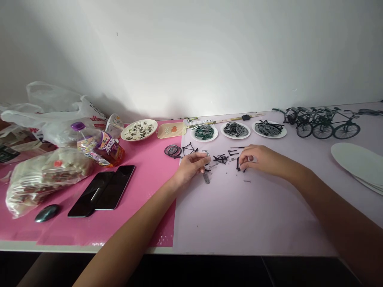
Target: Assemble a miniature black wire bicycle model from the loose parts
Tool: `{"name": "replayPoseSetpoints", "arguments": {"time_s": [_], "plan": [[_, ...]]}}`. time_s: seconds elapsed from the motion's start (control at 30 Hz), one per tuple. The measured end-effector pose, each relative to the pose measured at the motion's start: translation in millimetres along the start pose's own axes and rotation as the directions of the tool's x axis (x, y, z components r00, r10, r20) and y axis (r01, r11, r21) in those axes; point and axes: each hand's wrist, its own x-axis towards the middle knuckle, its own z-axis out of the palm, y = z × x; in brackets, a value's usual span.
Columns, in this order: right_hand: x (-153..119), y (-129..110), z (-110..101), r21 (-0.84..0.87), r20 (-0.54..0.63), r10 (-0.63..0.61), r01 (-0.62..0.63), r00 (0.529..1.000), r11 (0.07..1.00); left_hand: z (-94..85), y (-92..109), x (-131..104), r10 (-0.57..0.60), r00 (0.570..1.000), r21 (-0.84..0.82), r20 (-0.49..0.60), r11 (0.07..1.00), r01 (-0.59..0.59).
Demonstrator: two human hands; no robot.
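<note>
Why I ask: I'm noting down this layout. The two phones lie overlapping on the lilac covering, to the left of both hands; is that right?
Not quite: in the head view the two phones lie on the pink covering, not the lilac covering. They do overlap, to the left of the left hand and right hand.

1 head-worn camera faces forward and down over the tabletop (239, 223).

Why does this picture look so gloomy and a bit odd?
In the head view, light looks dim and uneven: the wall is brightest mid-frame, with soft shadows near the carrier bag; glints mark the pink cover; wide-angle stretching seems to enlarge the right forearm; tiny loose parts look soft.
</note>
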Motion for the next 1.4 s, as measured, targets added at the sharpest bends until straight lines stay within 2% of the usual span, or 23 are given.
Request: {"name": "replayPoseSetpoints", "arguments": {"time_s": [0.07,0.13,0.2,0.3,0.47,0.6,0.73,0.83,0.93,1.17,1.4], "plan": [[-4,0,-3,0.009,0.119,0.076,-0.078,0.990,0.997,0.1,-1,1,0.000,1.000,0.003,-0.005,1.000,0.000],[-7,-3,-3,0.019,0.231,0.098,-0.105,0.968,0.994,-0.2,-1,1,0.002,1.000,0.007,-0.008,1.000,-0.002],[-9,-7,-1,0.004,0.269,0.121,-0.127,0.956,0.992,-1.3,-1,2,0.006,1.000,0.013,-0.007,1.000,-0.006],[-9,-11,2,-0.051,0.199,0.163,-0.156,0.966,0.986,-5.3,2,4,0.024,0.999,0.045,-0.021,0.999,-0.023],[-2,-12,8,-0.079,0.028,0.140,-0.137,0.990,0.987,-16.0,12,7,0.107,0.990,0.023,-0.089,0.994,-0.105],[1,-14,21,-0.035,-0.080,0.045,-0.048,0.996,0.998,-22.6,18,11,0.141,0.976,-0.003,-0.165,0.990,-0.143],[3,-16,37,-0.023,-0.212,-0.086,0.083,0.973,0.996,-27.1,21,15,0.158,0.966,-0.007,-0.205,0.987,-0.163],[5,-14,47,-0.037,-0.209,-0.174,0.170,0.962,0.985,-31.2,23,17,0.157,0.954,-0.005,-0.254,0.987,-0.164],[6,-10,53,-0.046,-0.180,-0.203,0.198,0.962,0.979,-35.3,26,18,0.160,0.949,0.001,-0.271,0.986,-0.166],[9,-2,54,-0.087,-0.217,-0.186,0.170,0.958,0.982,-39.8,28,17,0.157,0.951,0.000,-0.265,0.987,-0.163],[11,-5,55,-0.142,-0.325,-0.171,0.131,0.930,0.981,-42.2,27,18,0.101,0.966,0.080,-0.238,0.993,-0.084]]}}
